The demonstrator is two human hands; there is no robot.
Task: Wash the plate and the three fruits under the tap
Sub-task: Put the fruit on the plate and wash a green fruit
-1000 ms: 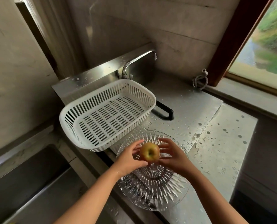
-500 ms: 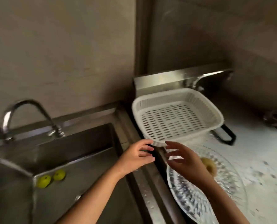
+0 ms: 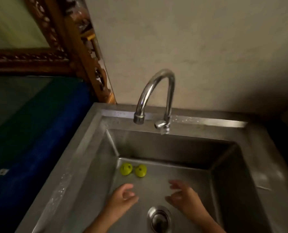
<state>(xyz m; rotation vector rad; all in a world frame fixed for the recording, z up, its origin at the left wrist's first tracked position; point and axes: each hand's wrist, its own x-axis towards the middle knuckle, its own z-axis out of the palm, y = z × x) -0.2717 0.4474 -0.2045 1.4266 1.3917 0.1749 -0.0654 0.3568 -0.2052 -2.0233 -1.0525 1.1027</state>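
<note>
Down in the steel sink, two green fruits lie side by side, almost touching, near the back left corner of the basin floor. Both bare hands hang over the basin, just in front of the fruits, and neither holds anything. The left hand has its fingers loosely curled and spread; the right hand is open too, fingers parted and slightly blurred. Between the wrists sits the round drain strainer. A curved chrome tap arches from the back rim, its spout over the rear left of the basin; I see no water running. A carved wooden frame leans against the wall left of the tap. No plate is in sight, nor a third fruit.
</note>
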